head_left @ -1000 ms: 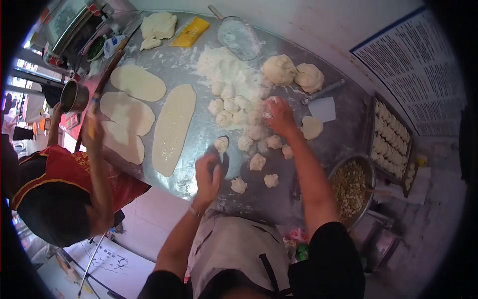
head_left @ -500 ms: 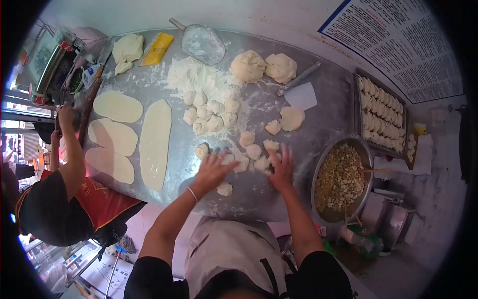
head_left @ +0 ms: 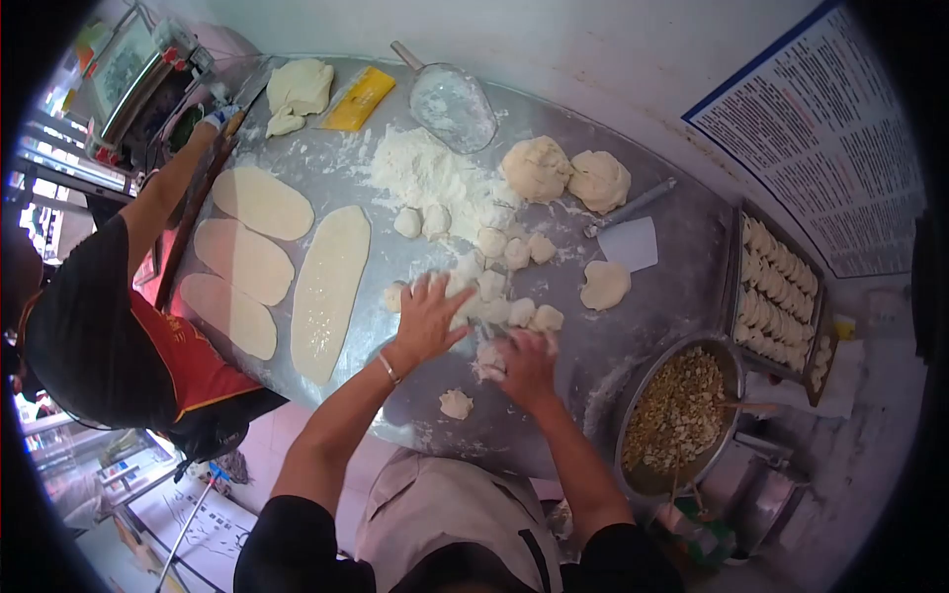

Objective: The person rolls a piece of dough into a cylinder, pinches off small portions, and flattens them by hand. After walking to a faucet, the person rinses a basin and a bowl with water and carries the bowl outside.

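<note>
My left hand (head_left: 430, 318) lies palm down with fingers spread, over floured dough pieces near the middle of the steel table. A small dough piece (head_left: 393, 296) shows at its left edge. Slightly blurred, my right hand (head_left: 529, 368) is curled against a dough piece (head_left: 489, 361); part of that piece is hidden under the fingers. Just beyond it lie more small pieces, including a dough ball (head_left: 546, 318). Several other dough balls (head_left: 516, 253) sit in loose flour farther back. A single dough lump (head_left: 456, 403) rests nearer my apron.
Flat dough sheets (head_left: 331, 296) lie at left, beside a co-worker (head_left: 89, 316) with an arm outstretched. Behind are a flour pile (head_left: 420, 173), metal scoop (head_left: 453, 107) and large dough balls (head_left: 536, 168). A filling bowl (head_left: 682, 415) and tray of dumplings (head_left: 776, 292) stand right.
My right hand has moved left and inward, curling against a dough piece. The dough balls behind are more scattered, some shifted right. The co-worker's arm has reached farther back. The camera view has shifted.
</note>
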The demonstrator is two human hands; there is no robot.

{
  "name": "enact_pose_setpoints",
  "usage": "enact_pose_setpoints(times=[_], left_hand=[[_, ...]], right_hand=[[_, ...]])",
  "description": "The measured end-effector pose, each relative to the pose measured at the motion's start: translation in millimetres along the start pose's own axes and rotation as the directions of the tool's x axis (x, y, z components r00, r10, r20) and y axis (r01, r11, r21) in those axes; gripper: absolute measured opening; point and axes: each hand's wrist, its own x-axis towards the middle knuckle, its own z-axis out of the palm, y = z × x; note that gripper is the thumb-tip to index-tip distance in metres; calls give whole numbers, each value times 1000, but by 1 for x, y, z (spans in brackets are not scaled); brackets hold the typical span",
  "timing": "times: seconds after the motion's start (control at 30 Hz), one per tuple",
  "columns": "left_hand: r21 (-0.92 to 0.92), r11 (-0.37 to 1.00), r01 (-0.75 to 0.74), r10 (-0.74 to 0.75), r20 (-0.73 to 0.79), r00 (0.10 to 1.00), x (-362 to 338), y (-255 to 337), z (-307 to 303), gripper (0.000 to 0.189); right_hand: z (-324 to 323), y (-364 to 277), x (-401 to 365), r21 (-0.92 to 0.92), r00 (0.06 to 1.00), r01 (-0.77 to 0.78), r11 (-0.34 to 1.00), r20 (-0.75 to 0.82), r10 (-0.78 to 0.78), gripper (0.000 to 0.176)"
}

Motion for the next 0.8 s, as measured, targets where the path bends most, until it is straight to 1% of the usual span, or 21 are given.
enact_pose_setpoints(times=[0.03,0.1,0.13,0.17,0.2,0.23,0.27,0.3,0.37,0.4,0.43,0.47,0.5,0.53,0.6,0.63,0.7,0.73,0.77,0.8], left_hand=[[-54,994,-98,99,24,995,-10,-4,-1,68],[-32,996,80,-78,50,996,-9,-23,6,73],[-20,986,167,-165,66,984,-7,-26,6,76],[-28,962,270,-272,-62,960,3,-32,7,73],[-51,926,373,-376,-185,908,21,-39,4,71],[-20,926,376,-369,-256,894,42,-50,8,68],[12,925,379,-354,-327,876,64,-63,11,66],[-9,896,444,-433,-245,868,86,-71,13,65],[-39,823,567,-568,-65,820,119,-66,17,64],[-45,862,504,-499,87,862,121,-47,14,65],[-61,896,440,-416,233,879,114,-28,9,65],[-309,907,286,-289,37,957,88,-26,52,63],[-201,966,160,-154,43,987,62,-9,31,62],[-95,995,25,-19,67,998,38,7,9,61],[-190,969,-158,195,190,962,-14,-4,7,64],[-107,991,-85,99,130,987,-20,-18,5,64],[41,996,81,-81,-7,997,-26,-38,6,64],[19,980,199,-195,-122,973,-12,-47,8,64],[-17,950,312,-308,-229,923,7,-57,11,65],[37,945,325,-309,-223,925,29,-61,18,64]], right_hand=[[2,15,-8,-47,998,-17,999,-60,14,53],[12,48,-7,-137,979,-56,989,-202,27,61],[14,61,10,-184,973,-102,978,-223,59,64],[20,78,38,-230,965,-147,962,-247,88,67],[4,77,76,-180,953,-156,971,-286,100,69],[-11,72,114,-129,942,-163,978,-316,115,72],[-7,74,150,-184,960,-160,970,-257,110,75],[-2,70,172,-240,974,-155,958,-200,107,78],[-10,24,181,-151,987,-152,977,37,159,80],[-14,4,186,-105,973,-163,981,148,177,82],[11,3,165,-175,992,-53,983,100,72,82],[34,3,130,-250,997,57,967,58,-44,82],[23,-2,102,-49,995,98,994,30,-96,79],[5,-6,76,153,990,139,978,-4,-140,75],[-16,3,35,-5,973,5,1000,231,-4,68],[-17,20,37,-104,991,20,994,133,-7,67],[-15,56,39,-296,998,15,955,-56,-33,64],[-18,69,59,-331,996,-26,943,-94,-5,64],[-19,78,88,-363,992,-67,929,-127,22,63],[-21,78,118,-377,993,-109,920,-80,85,64]])
